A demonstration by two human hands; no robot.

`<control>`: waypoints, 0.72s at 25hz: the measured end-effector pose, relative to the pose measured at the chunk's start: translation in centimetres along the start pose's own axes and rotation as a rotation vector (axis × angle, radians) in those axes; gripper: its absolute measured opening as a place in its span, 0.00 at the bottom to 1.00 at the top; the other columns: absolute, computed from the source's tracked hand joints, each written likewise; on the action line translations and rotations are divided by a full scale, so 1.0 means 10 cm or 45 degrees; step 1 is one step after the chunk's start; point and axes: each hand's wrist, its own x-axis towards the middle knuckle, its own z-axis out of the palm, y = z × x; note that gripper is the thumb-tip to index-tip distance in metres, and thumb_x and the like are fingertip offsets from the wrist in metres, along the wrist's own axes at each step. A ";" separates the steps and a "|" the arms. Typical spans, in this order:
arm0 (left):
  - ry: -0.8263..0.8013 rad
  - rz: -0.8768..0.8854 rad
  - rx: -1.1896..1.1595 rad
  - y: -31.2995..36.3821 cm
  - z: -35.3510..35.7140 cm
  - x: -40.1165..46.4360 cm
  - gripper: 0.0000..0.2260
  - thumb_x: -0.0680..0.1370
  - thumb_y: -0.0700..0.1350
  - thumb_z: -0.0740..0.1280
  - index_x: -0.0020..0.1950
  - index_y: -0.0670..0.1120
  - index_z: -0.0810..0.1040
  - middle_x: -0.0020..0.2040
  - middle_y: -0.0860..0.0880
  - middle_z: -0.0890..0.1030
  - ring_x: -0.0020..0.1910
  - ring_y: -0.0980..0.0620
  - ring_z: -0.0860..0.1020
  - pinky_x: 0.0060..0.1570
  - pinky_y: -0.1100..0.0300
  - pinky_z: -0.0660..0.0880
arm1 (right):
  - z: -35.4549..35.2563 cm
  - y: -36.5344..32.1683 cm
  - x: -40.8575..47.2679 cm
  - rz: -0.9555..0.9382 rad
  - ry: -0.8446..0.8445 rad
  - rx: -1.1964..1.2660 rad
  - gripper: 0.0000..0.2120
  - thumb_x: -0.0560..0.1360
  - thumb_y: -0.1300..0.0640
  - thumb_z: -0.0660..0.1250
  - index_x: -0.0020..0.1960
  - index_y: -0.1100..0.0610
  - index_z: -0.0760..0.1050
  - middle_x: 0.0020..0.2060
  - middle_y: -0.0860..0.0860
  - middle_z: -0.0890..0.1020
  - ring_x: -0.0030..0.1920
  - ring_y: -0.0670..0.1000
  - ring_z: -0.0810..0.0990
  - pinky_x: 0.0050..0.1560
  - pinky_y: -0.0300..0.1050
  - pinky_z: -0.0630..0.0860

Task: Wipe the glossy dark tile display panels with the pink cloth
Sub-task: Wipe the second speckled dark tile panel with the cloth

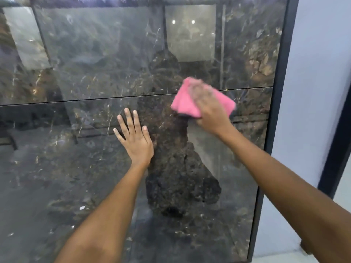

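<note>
Two glossy dark marbled tile panels fill the view, an upper panel (pixel 114 54) and a lower panel (pixel 76 177), split by a thin horizontal seam. My right hand (pixel 209 109) presses a folded pink cloth (pixel 185 104) flat against the tiles right at the seam, right of centre; the fingers are blurred. My left hand (pixel 134 137) lies flat on the lower panel with its fingers spread and straight, a little left of and below the cloth, holding nothing.
A dark metal frame (pixel 279 92) runs down the right edge of the panels. Beyond it is a pale wall (pixel 319 82) and a dark door frame (pixel 336 149). The tiles reflect room lights and my silhouette.
</note>
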 end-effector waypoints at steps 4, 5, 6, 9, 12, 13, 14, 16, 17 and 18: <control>0.007 0.047 -0.003 -0.04 0.05 -0.02 0.24 0.84 0.50 0.47 0.80 0.46 0.50 0.80 0.46 0.53 0.78 0.43 0.49 0.74 0.40 0.43 | 0.07 -0.32 -0.13 0.872 0.239 0.215 0.40 0.73 0.59 0.68 0.78 0.63 0.52 0.77 0.60 0.54 0.77 0.57 0.48 0.76 0.43 0.38; 0.008 0.047 -0.021 -0.07 0.05 -0.01 0.24 0.84 0.51 0.47 0.80 0.46 0.51 0.80 0.45 0.54 0.78 0.43 0.49 0.74 0.40 0.44 | 0.19 -0.55 -0.16 0.573 0.121 0.195 0.42 0.69 0.62 0.69 0.77 0.62 0.53 0.76 0.61 0.57 0.77 0.56 0.50 0.76 0.44 0.39; 0.010 0.067 -0.044 -0.11 0.06 -0.01 0.24 0.84 0.51 0.47 0.80 0.46 0.52 0.80 0.45 0.55 0.78 0.44 0.49 0.74 0.41 0.44 | 0.30 -0.77 -0.22 0.130 -0.084 0.148 0.43 0.65 0.65 0.69 0.77 0.61 0.56 0.75 0.61 0.60 0.77 0.56 0.53 0.76 0.46 0.42; 0.000 0.256 -0.066 -0.32 0.06 -0.07 0.23 0.84 0.51 0.47 0.79 0.47 0.53 0.79 0.47 0.55 0.79 0.49 0.45 0.76 0.46 0.42 | 0.25 -0.59 0.00 -0.512 -0.337 -0.170 0.42 0.61 0.66 0.64 0.75 0.61 0.61 0.74 0.59 0.64 0.75 0.58 0.61 0.76 0.52 0.49; -0.002 0.328 -0.044 -0.42 0.06 -0.11 0.23 0.84 0.50 0.46 0.79 0.47 0.52 0.79 0.49 0.52 0.79 0.52 0.41 0.76 0.49 0.40 | 0.00 -0.20 0.23 0.334 0.059 -0.022 0.40 0.64 0.68 0.65 0.75 0.61 0.61 0.74 0.59 0.63 0.76 0.61 0.58 0.76 0.49 0.47; 0.005 0.321 -0.039 -0.41 0.07 -0.13 0.23 0.84 0.50 0.46 0.79 0.47 0.52 0.79 0.49 0.51 0.79 0.52 0.41 0.76 0.49 0.40 | 0.00 -0.18 0.13 0.549 0.167 0.023 0.38 0.66 0.66 0.65 0.76 0.61 0.60 0.75 0.59 0.62 0.76 0.61 0.56 0.76 0.49 0.47; 0.007 0.314 -0.034 -0.39 0.07 -0.14 0.23 0.84 0.50 0.46 0.79 0.47 0.53 0.79 0.49 0.51 0.79 0.52 0.42 0.76 0.49 0.40 | 0.07 -0.22 -0.06 0.556 0.167 0.039 0.38 0.67 0.64 0.64 0.76 0.61 0.60 0.75 0.60 0.61 0.76 0.61 0.55 0.76 0.49 0.47; 0.013 0.324 -0.031 -0.39 0.09 -0.16 0.23 0.84 0.50 0.47 0.79 0.46 0.54 0.79 0.50 0.51 0.79 0.51 0.42 0.76 0.48 0.42 | 0.33 -0.51 -0.69 0.084 -0.101 -0.020 0.39 0.65 0.62 0.62 0.76 0.59 0.58 0.74 0.59 0.63 0.76 0.60 0.56 0.76 0.50 0.46; 0.024 0.335 -0.029 -0.40 0.11 -0.19 0.23 0.84 0.50 0.47 0.79 0.46 0.54 0.79 0.51 0.49 0.79 0.51 0.42 0.76 0.48 0.42 | 0.41 -0.68 -1.01 -0.275 -0.339 -0.071 0.41 0.64 0.62 0.62 0.76 0.56 0.57 0.75 0.55 0.63 0.76 0.57 0.56 0.77 0.50 0.45; 0.036 0.341 -0.027 -0.41 0.12 -0.21 0.23 0.84 0.50 0.47 0.79 0.46 0.54 0.80 0.51 0.47 0.79 0.51 0.42 0.76 0.48 0.42 | 0.41 -0.80 -1.23 -0.534 -0.580 -0.118 0.42 0.62 0.62 0.61 0.77 0.54 0.56 0.75 0.52 0.62 0.76 0.54 0.55 0.77 0.49 0.44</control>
